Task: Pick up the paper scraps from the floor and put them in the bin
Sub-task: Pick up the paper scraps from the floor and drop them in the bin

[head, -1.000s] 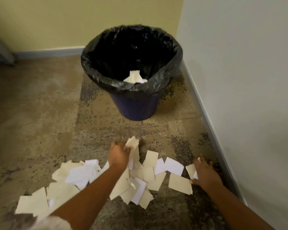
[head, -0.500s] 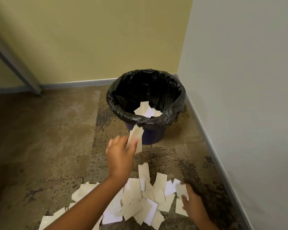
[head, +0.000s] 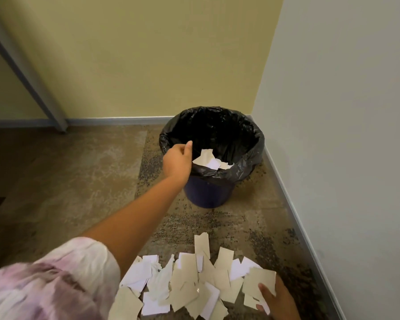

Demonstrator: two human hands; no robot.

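Mottled brown floor point(head: 83, 181), worn and speckled, corner of a room: yellow wall point(head: 148, 54) behind, pale grey wall point(head: 344, 112) to the right, grey skirting along both. Slanted grey beam point(head: 26, 72) at far left.

Versus half a second ago: left hand point(head: 178, 161) has moved from above the pile up to the bin's near-left rim; the scrap it pinched is no longer visible, and its fingers are now loosely curled, holding nothing I can see. Right hand point(head: 276, 299) stays low at the pile, fingers pinching a beige scrap point(head: 259, 281).

Bin point(head: 208, 192): dark blue, black liner point(head: 247, 167) folded over the rim, a few white and beige scraps inside. Paper scraps point(head: 189, 282) mostly still heaped on the floor, well short of the bin.
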